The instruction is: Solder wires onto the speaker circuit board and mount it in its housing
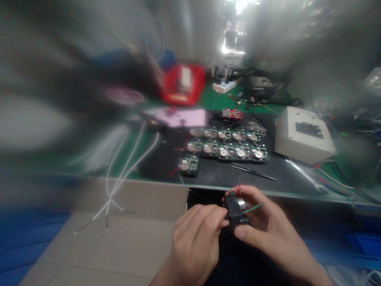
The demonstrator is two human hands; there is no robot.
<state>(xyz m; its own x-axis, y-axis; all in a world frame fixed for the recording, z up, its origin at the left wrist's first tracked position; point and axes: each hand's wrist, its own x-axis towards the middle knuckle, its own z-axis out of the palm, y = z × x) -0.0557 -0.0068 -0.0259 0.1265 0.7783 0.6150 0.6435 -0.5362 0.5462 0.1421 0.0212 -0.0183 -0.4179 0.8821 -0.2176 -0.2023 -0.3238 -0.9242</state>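
Observation:
Just in front of the bench edge, my right hand (264,226) grips a small black housing (235,208) between thumb and fingers. A silvery round part, a green wire and a red wire show on its right and upper side. My left hand (198,236) is closed, its fingertips pressed at the housing's left side; what they pinch, if anything, is hidden. Beyond the hands, rows of small green circuit boards (224,153) with round metallic parts lie on the black mat (160,159). One separate board (189,165) sits nearer the edge at the left.
Tweezers (253,172) and a wrench (306,174) lie near the bench edge. A pale box (303,137) stands at the right. Farther back are a red bin (183,85), pink paper (178,118) and a power strip (228,84). White cables (110,196) hang over the edge at the left.

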